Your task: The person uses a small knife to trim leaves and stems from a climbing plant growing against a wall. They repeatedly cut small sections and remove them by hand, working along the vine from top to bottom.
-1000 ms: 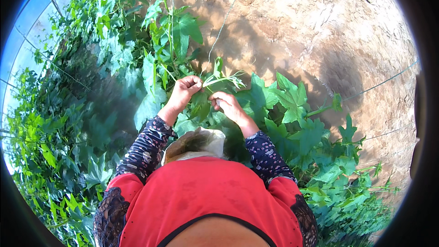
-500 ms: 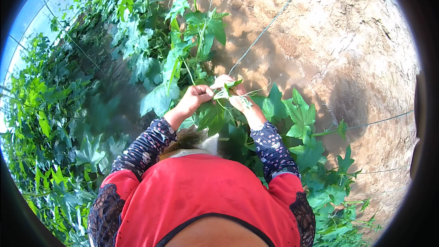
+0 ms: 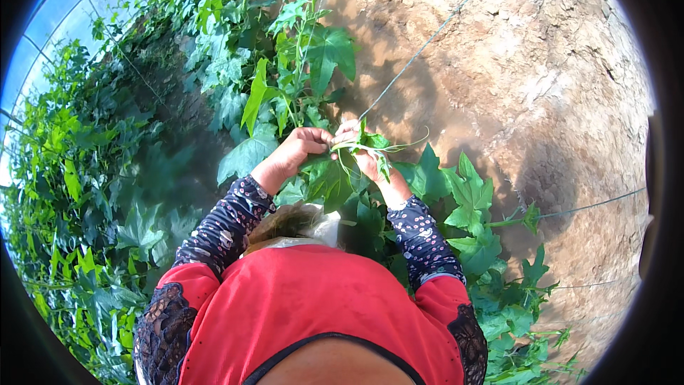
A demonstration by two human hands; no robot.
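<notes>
A green vine shoot with young leaves and thin curling tendrils lies across my hands. My right hand is closed around it, its fingers partly hidden by the leaves. My left hand comes in from the left with thumb and fingers pinched at the shoot's pale stem, its fingertips touching the right hand's side. A thin pale-blue string runs from beside my right fingers up to the upper right; whether a finger touches it is hidden. Broad lobed leaves spread just below the hands.
Leafy vines climb ahead and fill the left side. A bare brown earth wall stands to the right, with another string stretched across it. Large leaves grow by my right forearm. Framed clear sheeting shows at upper left.
The shoot in my right hand has tilted, its leaf now pointing more upward. Both hands stay close together; the left has shifted slightly. The view has moved a little.
</notes>
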